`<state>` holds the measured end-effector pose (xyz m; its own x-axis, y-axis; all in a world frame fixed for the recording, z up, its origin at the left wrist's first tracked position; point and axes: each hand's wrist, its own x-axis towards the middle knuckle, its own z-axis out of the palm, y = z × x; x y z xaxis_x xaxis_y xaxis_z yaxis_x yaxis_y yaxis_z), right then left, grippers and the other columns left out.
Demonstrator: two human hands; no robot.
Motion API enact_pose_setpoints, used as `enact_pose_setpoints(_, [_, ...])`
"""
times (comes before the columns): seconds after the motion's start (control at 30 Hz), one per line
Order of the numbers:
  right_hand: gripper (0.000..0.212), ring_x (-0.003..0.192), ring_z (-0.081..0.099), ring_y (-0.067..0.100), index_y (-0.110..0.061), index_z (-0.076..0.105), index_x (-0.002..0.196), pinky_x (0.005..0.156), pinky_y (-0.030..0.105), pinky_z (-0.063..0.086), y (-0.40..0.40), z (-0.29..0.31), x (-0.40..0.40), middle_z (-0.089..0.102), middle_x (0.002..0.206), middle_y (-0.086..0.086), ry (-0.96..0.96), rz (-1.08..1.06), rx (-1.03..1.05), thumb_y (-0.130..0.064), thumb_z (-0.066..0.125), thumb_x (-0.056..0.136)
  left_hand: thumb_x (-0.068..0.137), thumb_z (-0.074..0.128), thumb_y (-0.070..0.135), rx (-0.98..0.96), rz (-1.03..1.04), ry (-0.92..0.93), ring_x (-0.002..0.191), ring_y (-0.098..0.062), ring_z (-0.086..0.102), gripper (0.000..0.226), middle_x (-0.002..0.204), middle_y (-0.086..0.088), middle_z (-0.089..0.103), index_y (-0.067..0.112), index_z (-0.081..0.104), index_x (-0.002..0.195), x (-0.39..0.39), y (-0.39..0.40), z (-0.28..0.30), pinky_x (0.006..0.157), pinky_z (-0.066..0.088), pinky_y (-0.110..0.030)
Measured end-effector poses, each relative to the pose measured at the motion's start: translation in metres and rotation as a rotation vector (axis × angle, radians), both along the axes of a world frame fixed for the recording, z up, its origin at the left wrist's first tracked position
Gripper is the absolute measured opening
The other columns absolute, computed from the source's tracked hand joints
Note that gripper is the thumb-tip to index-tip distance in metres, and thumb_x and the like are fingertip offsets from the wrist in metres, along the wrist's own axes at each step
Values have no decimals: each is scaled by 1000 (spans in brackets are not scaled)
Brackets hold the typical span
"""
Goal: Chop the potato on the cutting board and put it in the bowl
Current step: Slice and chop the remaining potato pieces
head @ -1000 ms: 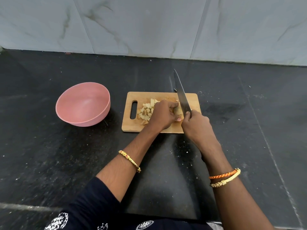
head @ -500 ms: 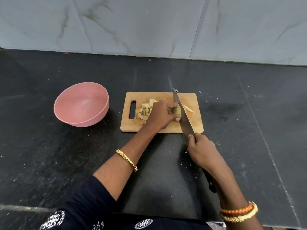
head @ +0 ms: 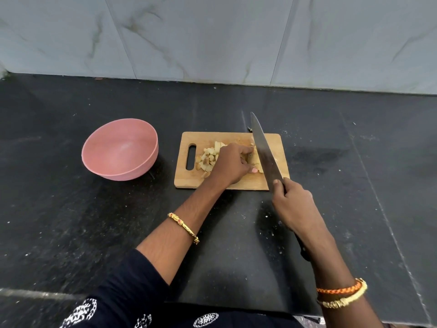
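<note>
Left hand [head: 230, 165] steadying potato piece [head: 255, 159] on cutting board [head: 236, 138], right hand [head: 293, 204] grip closed around knife [head: 266, 152], diced potato [head: 208, 157] heaped on board, pink bowl [head: 120, 150] left on counter [head: 71, 221]

Wall [head: 212, 36]: pale grey marble-look tiles with dark veins, thin joints running slightly slanted.
Counter [head: 71, 233]: black speckled stone, meeting the wall along a straight seam.
Counter joints: thin pale lines at right and near the front-left edge.
Light: soft, even, faint sheen on stone.
</note>
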<state>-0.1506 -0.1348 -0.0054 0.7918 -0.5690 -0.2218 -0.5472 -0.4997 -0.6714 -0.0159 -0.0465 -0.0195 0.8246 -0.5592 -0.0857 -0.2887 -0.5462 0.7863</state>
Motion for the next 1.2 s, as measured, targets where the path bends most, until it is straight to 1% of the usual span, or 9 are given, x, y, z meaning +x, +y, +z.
enact_pose_setpoints(0.13, [35,65,53,23,-13,50,76,53,31,35,1,0,6,58,74,11,-2,16,-31,-32,33,101,70,80,10,-1,3,-12,73,-5,58,64,111,-11,68,7,54,129,0,0,0,76,39,-13])
enact_pose_setpoints(0.33, [28,75,57,30,-18,50,84,66,34,41,4,-1,22,57,76,8,9,13,-89,-33,33,100,69,81,10,-1,16,-21,72,-4,58,65,108,-11,70,7,55,128,0,-1,-1,75,40,-12])
enact_pose_setpoints(0.47, [31,81,53,31,-14,49,81,67,33,36,0,-1,27,58,85,14,8,-6,-43,-33,33,100,69,81,15,14,16,-33,74,-7,59,65,107,-9,70,10,55,128,-1,-1,1,76,41,-14])
enact_pose_setpoints(0.67, [36,73,50,21,-7,54,82,59,32,33,-9,-2,19,57,78,7,-23,-48,66,-31,35,101,66,81,21,76,-29,-138,106,-22,56,63,117,-9,61,7,58,123,-4,-8,6,86,41,-24])
enact_pose_setpoints(0.77, [38,64,47,13,-13,46,69,54,23,34,-11,-2,12,53,69,4,-46,-78,60,-30,36,101,61,81,23,155,-58,-185,99,-20,53,61,111,-6,55,11,58,116,-3,-11,10,79,42,-23])
enact_pose_setpoints(0.87, [40,58,44,13,-14,39,64,52,23,34,-10,0,5,49,64,2,-39,-88,69,-29,36,101,63,81,22,247,-80,-195,93,-16,49,60,112,-5,47,12,56,116,-2,-10,11,76,41,-23])
enact_pose_setpoints(1.0, [39,66,48,19,-12,41,67,53,25,34,-4,-2,2,53,70,6,19,-29,89,-31,36,101,69,81,17,321,-103,-169,101,-21,54,54,120,-8,44,9,58,117,0,-9,15,81,41,-24])
enact_pose_setpoints(1.1, [39,76,47,25,-16,40,66,54,29,31,0,-5,7,55,77,11,44,-11,88,-31,35,101,68,82,18,361,-111,-167,112,-23,52,61,126,-11,46,8,56,122,2,-8,16,92,40,-27])
enact_pose_setpoints(1.2, [38,79,48,26,-18,40,66,58,32,31,0,-6,13,57,84,14,59,-14,89,-32,34,101,64,85,20,378,-68,-159,112,-25,53,65,126,-13,51,5,56,120,2,-8,15,91,42,-29])
